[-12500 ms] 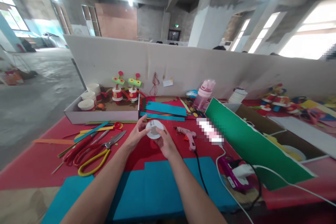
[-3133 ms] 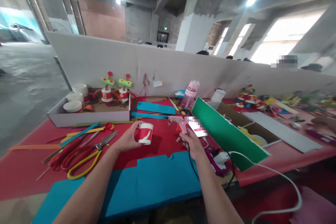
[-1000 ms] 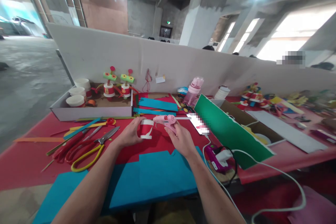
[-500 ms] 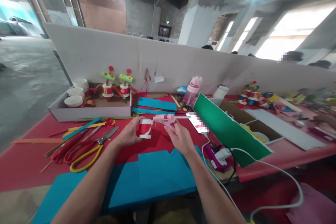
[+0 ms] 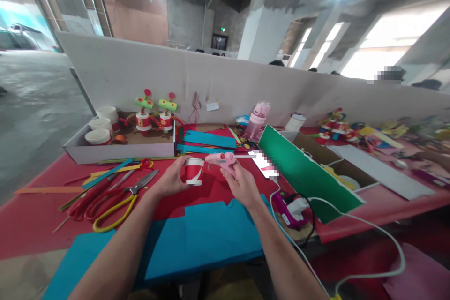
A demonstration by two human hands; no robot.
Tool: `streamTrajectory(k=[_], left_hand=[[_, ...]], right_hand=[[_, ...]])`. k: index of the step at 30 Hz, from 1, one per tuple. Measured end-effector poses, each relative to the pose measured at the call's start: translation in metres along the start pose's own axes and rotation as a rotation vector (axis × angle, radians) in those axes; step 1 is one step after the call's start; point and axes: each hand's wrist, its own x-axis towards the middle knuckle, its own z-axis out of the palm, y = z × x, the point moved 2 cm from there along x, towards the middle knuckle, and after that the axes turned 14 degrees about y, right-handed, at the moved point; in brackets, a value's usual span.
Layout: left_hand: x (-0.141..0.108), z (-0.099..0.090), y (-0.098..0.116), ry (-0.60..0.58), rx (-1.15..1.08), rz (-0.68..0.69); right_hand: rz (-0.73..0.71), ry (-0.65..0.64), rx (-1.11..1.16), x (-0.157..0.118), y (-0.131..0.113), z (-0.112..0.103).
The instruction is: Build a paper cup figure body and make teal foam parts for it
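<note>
Between the fingers and thumb of my left hand is a paper cup with a red band and a white mark on its side. My right hand grips a pink hot glue gun by its handle. A glue stick sticks out of the gun's back end. The gun's nozzle points left and is close to the cup's upper right side; whether they touch I cannot tell. Below both hands lie blue sheets on the red tabletop.
Yellow-handled scissors and other tools lie left. A white box behind them holds cups and two cup figures. A phone, purple power strip, white cable and green panel are on the right.
The cup has turned slightly in my left hand, its white mark shifting to the right. My right hand and the glue gun stay in nearly the same place.
</note>
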Motion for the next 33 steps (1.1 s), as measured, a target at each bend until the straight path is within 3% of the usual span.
streamTrajectory(k=[21,33], left_hand=[[0.0002,0.0024,-0.0043,0.030,-0.072,-0.025],[0.0002,-0.0003,-0.0055,0.041,-0.426,-0.159]], right_hand=[[0.025,0.012,-0.010,0.0012,0.0020,-0.0008],[0.080,0.002,0.115,0.0062,0.0038,-0.0054]])
